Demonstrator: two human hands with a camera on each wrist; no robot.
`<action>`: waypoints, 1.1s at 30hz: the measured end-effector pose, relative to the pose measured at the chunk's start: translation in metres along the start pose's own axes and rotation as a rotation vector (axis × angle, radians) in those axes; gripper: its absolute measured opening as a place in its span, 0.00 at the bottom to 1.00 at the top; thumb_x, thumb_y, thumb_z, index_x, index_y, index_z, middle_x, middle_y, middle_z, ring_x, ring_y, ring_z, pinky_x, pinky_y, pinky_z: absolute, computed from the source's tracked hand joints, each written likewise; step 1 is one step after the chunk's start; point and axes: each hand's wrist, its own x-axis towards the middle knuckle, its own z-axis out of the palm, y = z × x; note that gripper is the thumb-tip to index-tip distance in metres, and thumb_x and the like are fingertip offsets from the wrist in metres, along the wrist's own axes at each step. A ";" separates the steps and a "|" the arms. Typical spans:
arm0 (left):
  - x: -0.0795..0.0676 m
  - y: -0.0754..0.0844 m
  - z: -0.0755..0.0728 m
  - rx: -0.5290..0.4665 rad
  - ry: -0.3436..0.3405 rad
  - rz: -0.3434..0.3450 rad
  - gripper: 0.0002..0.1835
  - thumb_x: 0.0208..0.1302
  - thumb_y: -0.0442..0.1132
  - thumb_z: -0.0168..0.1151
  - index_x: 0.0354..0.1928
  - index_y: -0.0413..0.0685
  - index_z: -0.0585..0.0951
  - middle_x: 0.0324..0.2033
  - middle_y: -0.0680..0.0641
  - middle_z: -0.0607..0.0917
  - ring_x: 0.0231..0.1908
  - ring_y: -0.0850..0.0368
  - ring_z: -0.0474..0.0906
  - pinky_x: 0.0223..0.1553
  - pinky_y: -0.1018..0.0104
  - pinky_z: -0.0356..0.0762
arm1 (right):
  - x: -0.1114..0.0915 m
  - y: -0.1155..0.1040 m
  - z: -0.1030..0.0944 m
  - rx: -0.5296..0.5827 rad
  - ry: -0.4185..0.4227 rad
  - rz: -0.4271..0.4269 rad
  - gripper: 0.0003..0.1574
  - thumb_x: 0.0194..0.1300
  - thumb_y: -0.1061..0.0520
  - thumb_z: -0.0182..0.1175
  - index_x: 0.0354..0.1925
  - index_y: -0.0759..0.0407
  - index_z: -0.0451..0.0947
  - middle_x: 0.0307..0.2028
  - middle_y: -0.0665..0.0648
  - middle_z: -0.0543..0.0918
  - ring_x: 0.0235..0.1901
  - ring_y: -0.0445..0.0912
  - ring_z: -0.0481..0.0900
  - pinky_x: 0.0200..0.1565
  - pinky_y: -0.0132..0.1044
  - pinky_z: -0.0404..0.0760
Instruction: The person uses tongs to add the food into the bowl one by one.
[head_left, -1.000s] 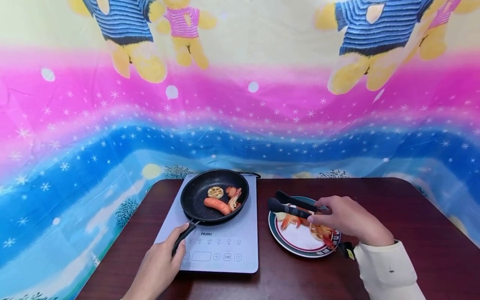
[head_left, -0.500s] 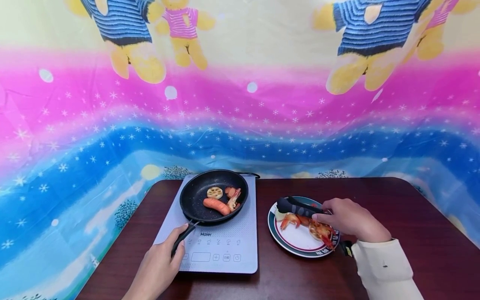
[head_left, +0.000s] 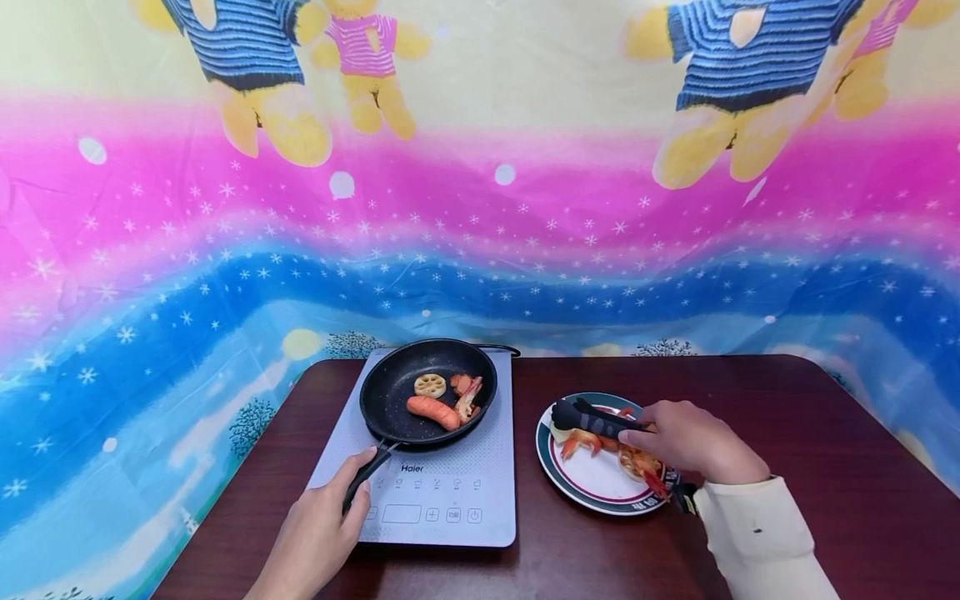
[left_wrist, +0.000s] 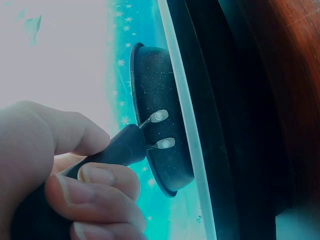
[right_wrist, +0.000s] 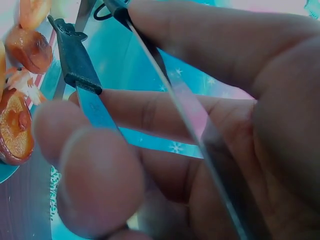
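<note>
My left hand (head_left: 318,521) grips the black handle (head_left: 363,480) of a dark frying pan (head_left: 390,400). In the pan lie a sausage (head_left: 433,410), a lotus root slice (head_left: 430,385) and a reddish piece that may be shrimp (head_left: 468,396). My right hand (head_left: 693,442) holds tongs (head_left: 592,419) low over a green-rimmed plate (head_left: 588,485). Thumb and fingers squeeze their metal arms, as the right wrist view shows. In the head view the black tips look nearly together above the plate's far left part; whether food is between them is hidden. Shrimp (head_left: 581,443) lies just below the tongs.
The pan sits on a white induction cooker (head_left: 491,467) with touch buttons, its cord (head_left: 498,348) behind. Pan and plate stand apart on a dark brown table (head_left: 810,450). A printed cloth (head_left: 510,275) hangs right behind the table's far edge.
The tongs' tips were spread apart a second ago and have come together over the plate. My right hand has shifted slightly left. My left hand and the pan stay put.
</note>
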 end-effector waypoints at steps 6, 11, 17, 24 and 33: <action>0.000 0.000 0.000 0.004 0.004 0.000 0.22 0.70 0.41 0.55 0.65 0.64 0.72 0.10 0.55 0.66 0.12 0.61 0.57 0.18 0.66 0.59 | 0.000 -0.006 0.004 0.024 -0.012 0.007 0.31 0.62 0.39 0.62 0.49 0.64 0.82 0.29 0.54 0.78 0.24 0.45 0.72 0.27 0.39 0.73; 0.000 0.000 -0.001 0.002 -0.007 -0.003 0.23 0.70 0.41 0.55 0.65 0.64 0.72 0.11 0.55 0.66 0.12 0.60 0.57 0.18 0.65 0.59 | 0.002 -0.012 0.007 0.039 -0.040 -0.001 0.29 0.63 0.40 0.62 0.50 0.62 0.82 0.27 0.55 0.75 0.22 0.45 0.72 0.25 0.39 0.73; 0.000 0.000 0.000 -0.003 -0.017 -0.001 0.23 0.70 0.42 0.54 0.65 0.65 0.71 0.11 0.55 0.67 0.12 0.60 0.57 0.18 0.65 0.59 | 0.002 -0.015 0.006 0.010 -0.050 -0.014 0.30 0.62 0.40 0.63 0.50 0.61 0.82 0.32 0.54 0.78 0.28 0.45 0.73 0.30 0.40 0.74; 0.000 0.000 0.000 -0.002 -0.013 -0.007 0.22 0.70 0.42 0.55 0.65 0.65 0.72 0.11 0.55 0.67 0.12 0.60 0.57 0.18 0.66 0.59 | -0.003 -0.013 0.003 0.004 -0.063 -0.014 0.33 0.60 0.37 0.64 0.53 0.59 0.81 0.34 0.55 0.79 0.29 0.45 0.73 0.29 0.41 0.73; 0.000 0.000 0.000 -0.004 -0.006 -0.006 0.22 0.70 0.42 0.55 0.65 0.63 0.72 0.11 0.55 0.67 0.12 0.60 0.58 0.19 0.65 0.60 | -0.004 -0.019 0.005 0.033 -0.064 -0.025 0.22 0.60 0.41 0.65 0.43 0.56 0.83 0.25 0.53 0.74 0.25 0.45 0.71 0.26 0.40 0.71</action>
